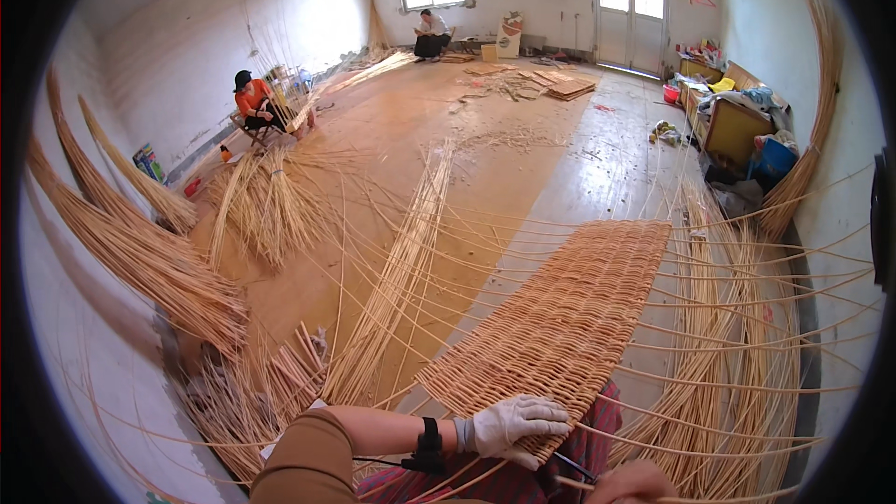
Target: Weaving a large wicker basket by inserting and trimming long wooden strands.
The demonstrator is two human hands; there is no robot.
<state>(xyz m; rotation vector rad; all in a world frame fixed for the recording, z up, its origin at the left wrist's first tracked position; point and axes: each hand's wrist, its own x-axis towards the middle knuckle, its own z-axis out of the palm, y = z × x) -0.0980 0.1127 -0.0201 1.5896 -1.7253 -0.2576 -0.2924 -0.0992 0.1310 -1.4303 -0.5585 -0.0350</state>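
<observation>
A long woven wicker panel (551, 317) slants up and away from my lap, its uncut rods fanning out on both sides. My left hand (520, 422), in a white glove, grips the panel's near end, fingers laid across the weave and the thumb at the edge. My bare right hand (633, 483) is low at the picture's bottom edge, closed around a pale wicker rod (571, 483) just off the panel's near corner. Between the hands a thin dark metal tool (573, 467) lies at that corner; whether the right hand holds it too is unclear.
Loose rods (397, 271) lie ahead on the floor. Bundles lean at the left wall (140, 233) and the right wall (812, 131); more rods (709, 317) lie to my right. A person in orange (252, 98) and another person (431, 37) sit farther off. A cluttered cabinet (737, 126) stands right.
</observation>
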